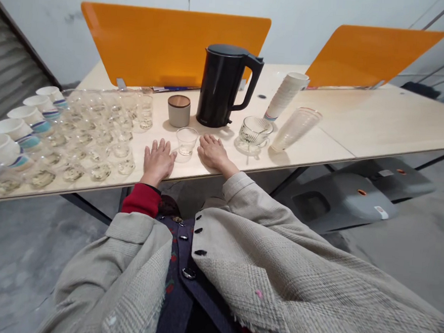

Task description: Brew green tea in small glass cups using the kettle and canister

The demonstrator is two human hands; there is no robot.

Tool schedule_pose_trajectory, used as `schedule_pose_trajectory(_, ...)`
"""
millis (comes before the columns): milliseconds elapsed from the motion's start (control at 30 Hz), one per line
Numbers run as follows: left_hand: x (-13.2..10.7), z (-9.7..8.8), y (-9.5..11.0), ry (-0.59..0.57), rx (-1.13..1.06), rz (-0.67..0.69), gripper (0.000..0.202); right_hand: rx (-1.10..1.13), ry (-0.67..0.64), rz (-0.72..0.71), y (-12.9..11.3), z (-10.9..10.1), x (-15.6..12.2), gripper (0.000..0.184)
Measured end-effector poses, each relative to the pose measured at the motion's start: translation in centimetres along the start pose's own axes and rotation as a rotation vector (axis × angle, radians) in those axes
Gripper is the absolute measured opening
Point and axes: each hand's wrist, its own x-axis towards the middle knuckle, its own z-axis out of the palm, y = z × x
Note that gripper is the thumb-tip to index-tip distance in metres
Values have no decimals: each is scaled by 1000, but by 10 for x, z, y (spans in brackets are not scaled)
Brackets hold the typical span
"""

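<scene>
My left hand point(158, 162) lies flat and palm down near the front edge of a pale wooden table point(380, 122). My right hand point(213, 153) rests the same way, its fingers slightly apart. Between them stands a small clear glass tumbler point(186, 141), touching neither hand. Behind it are a black electric kettle point(220, 88) and a ceramic canister with a wooden lid point(179, 110). To the right of my right hand sits a ribbed glass cup point(254, 133).
Left of my hands stand several rows of clear glasses point(95, 132) and striped white cups point(19, 132). Stacked paper cups point(286, 96) and plastic cups point(296, 129) lie tilted at right. Orange divider panels point(173, 46) stand behind. Grey moulded shells point(345, 195) lie below the table.
</scene>
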Motion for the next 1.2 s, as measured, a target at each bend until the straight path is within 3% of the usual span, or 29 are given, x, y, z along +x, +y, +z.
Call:
schedule_pose_trajectory(433,1,3,-1,-1,17,-4,70,-21,43,-16,3,8,2,65)
schedule_pose_trajectory(1200,-3,-4,0,-51,1,30,60,8,22,20,-3,0,-3,65)
